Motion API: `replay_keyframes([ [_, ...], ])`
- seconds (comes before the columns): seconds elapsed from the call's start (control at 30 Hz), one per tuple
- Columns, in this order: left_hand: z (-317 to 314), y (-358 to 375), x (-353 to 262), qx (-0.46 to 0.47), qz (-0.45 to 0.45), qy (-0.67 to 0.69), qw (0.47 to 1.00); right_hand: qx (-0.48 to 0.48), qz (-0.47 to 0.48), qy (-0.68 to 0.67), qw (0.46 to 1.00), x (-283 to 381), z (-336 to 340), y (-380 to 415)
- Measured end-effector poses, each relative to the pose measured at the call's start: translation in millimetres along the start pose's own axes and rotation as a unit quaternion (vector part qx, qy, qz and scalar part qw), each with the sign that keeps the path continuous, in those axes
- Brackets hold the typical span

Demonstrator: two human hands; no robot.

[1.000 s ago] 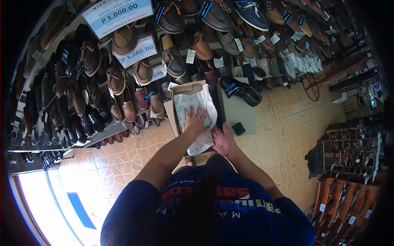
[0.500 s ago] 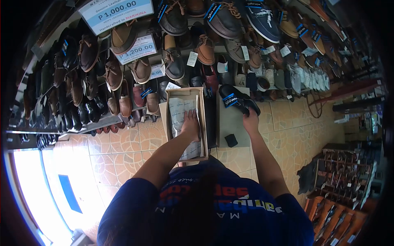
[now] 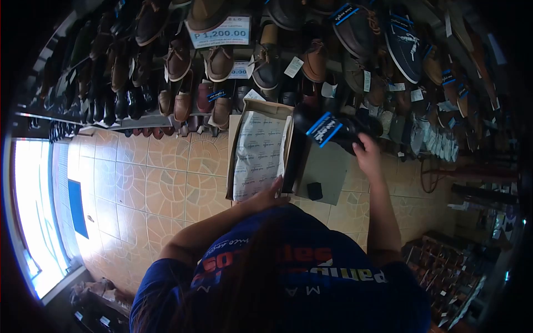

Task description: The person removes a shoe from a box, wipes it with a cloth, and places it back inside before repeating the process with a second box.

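My right hand (image 3: pixel 366 152) grips a black shoe (image 3: pixel 347 129) by its heel end, and a blue tag (image 3: pixel 323 130) hangs at the shoe's front. An open cardboard box (image 3: pixel 231 166) lies in front of my body, with printed white paper (image 3: pixel 260 155) covering its inside. My left hand (image 3: pixel 270 195) is at the box's near end, by the paper's lower edge; its fingers are partly seen and their grip is unclear. Right of the box is a grey board (image 3: pixel 333 177) bearing a small black item (image 3: pixel 315 191).
Shelves of shoes fill the far side, with a price sign (image 3: pixel 222 34) among them. Tan floor tiles (image 3: pixel 166 183) spread on the left. A bright doorway (image 3: pixel 41 211) is at far left, and a rack of items (image 3: pixel 444 277) stands at lower right.
My left hand has moved from the middle of the paper to the box's near end. The shoe in my right hand has shifted up and to the right. The view has turned.
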State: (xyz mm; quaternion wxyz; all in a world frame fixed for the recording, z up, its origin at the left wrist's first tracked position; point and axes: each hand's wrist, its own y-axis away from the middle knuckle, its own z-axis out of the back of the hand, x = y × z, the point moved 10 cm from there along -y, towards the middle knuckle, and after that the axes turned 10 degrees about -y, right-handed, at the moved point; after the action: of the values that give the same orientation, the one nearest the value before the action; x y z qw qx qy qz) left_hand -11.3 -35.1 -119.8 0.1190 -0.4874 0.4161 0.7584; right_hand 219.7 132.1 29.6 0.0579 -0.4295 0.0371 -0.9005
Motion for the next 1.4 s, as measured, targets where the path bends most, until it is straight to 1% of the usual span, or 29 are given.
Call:
replay_keyframes([
  [0.1,-19,-18,13,-0.057,-0.049,-0.142,0.987,0.101,0.159,0.041,0.981,106,-26,-21],
  [0.13,-20,-14,11,-0.037,-0.044,-0.123,0.991,0.134,0.204,0.047,0.969,134,-40,-26],
  [0.17,-19,-9,5,-0.017,-0.039,-0.104,0.994,0.222,0.234,0.091,0.942,152,-71,-34],
  [0.2,-22,-6,2,0.004,-0.034,-0.084,0.996,0.230,0.293,0.106,0.922,176,-92,-33],
  [0.3,-34,-9,8,0.016,-0.040,-0.072,0.996,0.388,0.334,0.183,0.839,177,-192,-27],
  [0.33,-34,-3,2,0.022,-0.072,-0.068,0.995,0.425,0.351,0.197,0.810,168,-221,-20],
  [0.37,-32,5,-5,0.030,-0.104,-0.064,0.992,0.465,0.330,0.256,0.781,149,-250,-15],
  [0.4,-26,13,-8,0.018,-0.114,-0.017,0.993,0.516,0.308,0.365,0.711,129,-275,-7],
  [0.43,-21,22,-12,0.007,-0.126,0.029,0.992,0.540,0.268,0.390,0.696,111,-293,-7],
  [0.47,-18,32,-9,-0.023,-0.114,0.120,0.986,0.538,0.248,0.403,0.698,99,-304,-7],
  [0.53,-4,43,-10,-0.058,-0.068,0.143,0.986,0.538,0.216,0.417,0.700,91,-313,-10],
  [0.6,8,50,-7,-0.064,0.003,0.008,0.998,0.545,0.191,0.418,0.701,91,-318,-9],
  [0.7,41,53,24,-0.274,-0.085,0.018,0.958,0.453,0.258,0.392,0.757,105,-303,-18],
  [0.73,58,67,20,-0.272,-0.014,0.007,0.962,0.432,0.245,0.375,0.783,106,-297,-22],
  [0.77,80,84,9,-0.346,-0.006,-0.082,0.935,0.381,0.191,0.337,0.840,103,-279,-25],
  [0.83,117,118,-12,-0.487,0.013,-0.257,0.835,0.268,0.088,0.248,0.927,105,-238,-13],
  [0.9,122,103,6,-0.456,0.047,-0.289,0.840,0.329,0.085,0.370,0.865,106,-237,27],
  [0.93,120,95,16,-0.436,0.061,-0.307,0.844,0.340,0.114,0.357,0.863,93,-250,46],
  [0.97,114,87,22,-0.405,0.061,-0.315,0.856,0.292,0.135,0.300,0.898,81,-256,57],
  [1.03,107,69,33,-0.345,0.057,-0.333,0.876,0.259,0.167,0.290,0.906,82,-249,52],
  [1.07,110,65,40,-0.361,-0.004,-0.217,0.907,0.255,0.135,0.221,0.932,82,-239,42],
  [1.1,120,69,46,-0.397,-0.011,-0.134,0.908,0.249,0.102,0.149,0.952,88,-226,31],
  [1.13,127,73,53,-0.429,-0.017,-0.051,0.902,0.146,0.080,0.031,0.986,85,-201,20],
  [1.17,132,77,62,-0.456,-0.021,0.033,0.889,0.035,0.092,-0.063,0.993,75,-176,14],
  [1.2,137,83,72,-0.502,0.024,0.028,0.864,-0.005,0.050,-0.072,0.996,55,-161,17],
  [1.23,136,73,81,-0.461,0.055,0.010,0.885,-0.046,0.010,-0.081,0.996,35,-149,21],
  [1.33,132,58,96,-0.357,0.137,-0.092,0.919,0.058,-0.240,-0.138,0.959,-50,-187,66],
  [1.37,129,53,96,-0.342,0.136,-0.101,0.924,0.096,-0.260,-0.084,0.957,-62,-201,85],
  [1.4,126,49,98,-0.326,0.135,-0.111,0.929,0.117,-0.273,-0.183,0.937,-63,-218,102],
])
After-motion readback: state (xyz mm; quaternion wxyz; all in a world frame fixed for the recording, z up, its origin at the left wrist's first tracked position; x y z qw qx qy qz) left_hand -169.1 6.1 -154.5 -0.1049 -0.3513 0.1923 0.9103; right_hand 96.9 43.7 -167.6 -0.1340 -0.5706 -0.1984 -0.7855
